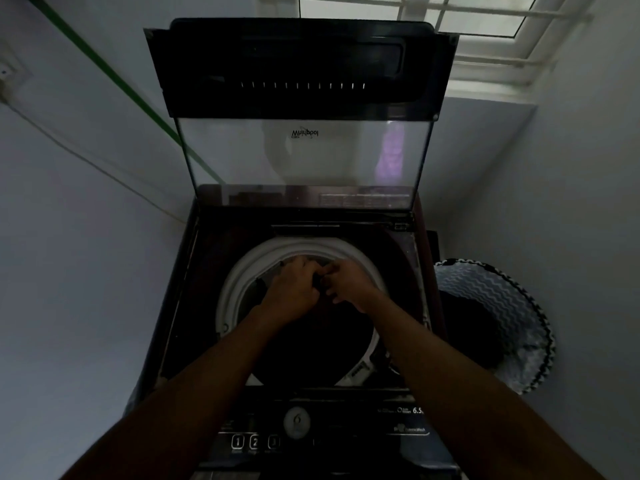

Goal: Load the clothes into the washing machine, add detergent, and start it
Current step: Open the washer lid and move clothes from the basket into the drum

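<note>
Both hands, left hand (292, 289) and right hand (348, 282), grip a dark garment (317, 282) over the drum (228, 292).

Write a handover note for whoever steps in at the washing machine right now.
Left hand: over the drum opening, fingers curled on a dark garment.
Right hand: beside it, gripping the same garment.
Washing machine: lid propped up; the drum is too dark to tell how much is loaded.
Laundry basket: on the floor to the right of the machine, with dark contents inside.
Done: lid open, loading under way.
Left: let this garment go into the drum, check the basket for more, add detergent (none in view), close the lid, start from the control panel at the near edge.
</note>
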{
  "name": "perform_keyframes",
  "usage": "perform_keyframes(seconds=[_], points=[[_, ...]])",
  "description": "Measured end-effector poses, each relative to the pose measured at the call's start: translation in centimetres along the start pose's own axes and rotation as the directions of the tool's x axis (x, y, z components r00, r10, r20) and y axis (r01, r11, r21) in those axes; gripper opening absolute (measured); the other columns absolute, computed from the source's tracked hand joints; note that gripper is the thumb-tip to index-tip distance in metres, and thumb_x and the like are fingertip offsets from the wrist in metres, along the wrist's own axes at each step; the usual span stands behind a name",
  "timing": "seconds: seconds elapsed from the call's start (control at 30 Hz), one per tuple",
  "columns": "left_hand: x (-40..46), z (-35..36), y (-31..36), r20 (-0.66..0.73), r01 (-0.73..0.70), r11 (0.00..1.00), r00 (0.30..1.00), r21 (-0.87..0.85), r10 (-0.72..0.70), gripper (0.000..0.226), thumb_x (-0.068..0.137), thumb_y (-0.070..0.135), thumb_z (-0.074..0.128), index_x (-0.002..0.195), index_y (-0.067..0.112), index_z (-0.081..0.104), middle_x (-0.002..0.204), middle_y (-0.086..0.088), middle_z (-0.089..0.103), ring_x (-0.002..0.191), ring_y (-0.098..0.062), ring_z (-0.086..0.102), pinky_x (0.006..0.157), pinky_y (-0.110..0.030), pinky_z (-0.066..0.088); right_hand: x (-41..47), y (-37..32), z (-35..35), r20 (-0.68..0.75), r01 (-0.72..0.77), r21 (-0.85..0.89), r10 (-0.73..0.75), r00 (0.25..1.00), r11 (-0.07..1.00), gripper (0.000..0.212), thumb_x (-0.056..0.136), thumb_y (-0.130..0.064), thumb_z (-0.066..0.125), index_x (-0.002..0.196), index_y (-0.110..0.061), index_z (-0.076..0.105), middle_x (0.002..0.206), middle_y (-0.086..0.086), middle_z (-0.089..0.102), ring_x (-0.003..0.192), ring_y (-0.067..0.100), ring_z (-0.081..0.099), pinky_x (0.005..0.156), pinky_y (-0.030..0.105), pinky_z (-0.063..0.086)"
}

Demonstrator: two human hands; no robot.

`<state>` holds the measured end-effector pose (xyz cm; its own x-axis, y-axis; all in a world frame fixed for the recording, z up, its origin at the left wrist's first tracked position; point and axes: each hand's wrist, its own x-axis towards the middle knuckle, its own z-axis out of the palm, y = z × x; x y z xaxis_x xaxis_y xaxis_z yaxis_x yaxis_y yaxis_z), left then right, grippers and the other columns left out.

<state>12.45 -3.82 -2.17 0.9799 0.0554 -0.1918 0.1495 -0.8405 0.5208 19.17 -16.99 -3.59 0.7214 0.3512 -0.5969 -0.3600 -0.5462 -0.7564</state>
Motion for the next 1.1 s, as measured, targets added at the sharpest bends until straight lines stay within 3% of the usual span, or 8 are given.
perform_keyframes(seconds=[0.2, 0.3, 0.4, 0.53, 0.67, 0.8, 0.93, 1.1], points=[[1.4, 0.3, 1.0, -0.028, -0.044, 0.997, 0.999, -0.060, 0.042, 0.031, 0.084, 0.018, 0.057, 0.115, 0.021, 0.063, 0.114, -0.002, 0.061, 0.109, -0.018, 0.054, 0.092, -0.031, 0.042, -0.3, 0.2, -1.4, -0.028, 0.061, 0.064, -0.059, 0.998, 0.996, 0.012, 0.089, -0.012, 0.057, 0.097, -0.010, 0.066, 0.080, 0.007, 0.067, 0.060, 0.016, 0.061, 0.051, 0.026, 0.048], [2.8, 1.5, 2.8, -0.014, -0.077, 0.991, 0.997, -0.105, 0.075, 0.031, 0.080, 0.014, 0.057, 0.109, 0.022, 0.064, 0.107, 0.001, 0.064, 0.103, -0.019, 0.058, 0.083, -0.027, 0.041, -1.4, 0.9, -4.0, -0.134, 0.123, 0.106, -0.108, 0.985, 0.987, 0.006, 0.088, -0.013, 0.062, 0.088, -0.012, 0.068, 0.082, 0.012, 0.070, 0.061, 0.018, 0.063, 0.052, 0.028, 0.050], [3.4, 2.6, 5.7, -0.039, -0.150, 0.974, 0.989, -0.167, 0.146, 0.035, 0.082, 0.008, 0.061, 0.116, 0.015, 0.063, 0.111, -0.005, 0.064, 0.100, -0.020, 0.058, 0.088, -0.029, 0.043, -2.4, 2.1, -7.0, -0.304, 0.198, 0.175, -0.138, 0.943, 0.964, 0.009, 0.082, -0.005, 0.067, 0.084, -0.013, 0.066, 0.080, 0.010, 0.069, 0.061, 0.018, 0.062, 0.060, 0.032, 0.051], [4.4, 4.7, 10.2, -0.041, -0.332, 0.920, 0.943, -0.207, 0.330, 0.038, 0.079, 0.000, 0.060, 0.112, 0.018, 0.066, 0.102, -0.003, 0.063, 0.091, -0.014, 0.057, 0.078, -0.013, 0.041, -4.8, 4.3, -12.0, -0.492, 0.207, 0.283, -0.043, 0.870, 0.937, 0.018, 0.082, 0.000, 0.054, 0.091, -0.013, 0.064, 0.075, 0.009, 0.070, 0.055, 0.017, 0.062, 0.047, 0.025, 0.048], [5.3, 7.2, 16.0, -0.052, -0.448, 0.859, 0.892, -0.249, 0.450, 0.030, 0.082, -0.001, 0.060, 0.105, 0.016, 0.069, 0.097, -0.001, 0.065, 0.090, -0.011, 0.059, 0.082, -0.023, 0.047, -6.8, 8.3, -17.1, -0.611, 0.220, 0.377, 0.063, 0.789, 0.900, 0.019, 0.082, 0.000, 0.052, 0.090, -0.010, 0.066, 0.075, 0.012, 0.070, 0.056, 0.021, 0.062, 0.046, 0.024, 0.044], [7.2, 10.4, 21.0, 0.057, -0.496, 0.839, 0.853, -0.224, 0.519, 0.033, 0.077, 0.007, 0.053, 0.105, 0.015, 0.068, 0.097, -0.002, 0.064, 0.089, -0.014, 0.060, 0.080, -0.026, 0.048, -8.0, 13.8, -20.6, -0.577, 0.117, 0.438, 0.179, 0.797, 0.891, 0.018, 0.088, -0.001, 0.048, 0.095, -0.005, 0.065, 0.075, 0.007, 0.067, 0.055, 0.017, 0.058, 0.047, 0.026, 0.045], [9.8, 14.8, 23.5, 0.221, -0.530, 0.841, 0.811, -0.110, 0.541, 0.027, 0.079, 0.000, 0.061, 0.102, 0.012, 0.068, 0.094, -0.005, 0.067, 0.086, -0.020, 0.061, 0.081, -0.033, 0.050, -6.9, 19.2, -22.8, -0.519, -0.029, 0.470, 0.302, 0.800, 0.882, 0.021, 0.092, -0.009, 0.048, 0.103, -0.005, 0.065, 0.081, 0.007, 0.068, 0.061, 0.019, 0.059, 0.052, 0.029, 0.047], [13.5, 21.1, 25.4, 0.404, -0.369, 0.929, 0.855, 0.032, 0.326, 0.034, 0.082, 0.002, 0.059, 0.115, 0.008, 0.067, 0.112, -0.012, 0.068, 0.105, -0.026, 0.061, 0.086, -0.024, 0.042, -3.2, 25.9, -26.0, -0.459, -0.197, 0.462, 0.423, 0.781, 0.865, 0.027, 0.090, -0.008, 0.050, 0.110, 0.004, 0.063, 0.089, 0.016, 0.066, 0.074, 0.026, 0.061, 0.065, 0.039, 0.055]])
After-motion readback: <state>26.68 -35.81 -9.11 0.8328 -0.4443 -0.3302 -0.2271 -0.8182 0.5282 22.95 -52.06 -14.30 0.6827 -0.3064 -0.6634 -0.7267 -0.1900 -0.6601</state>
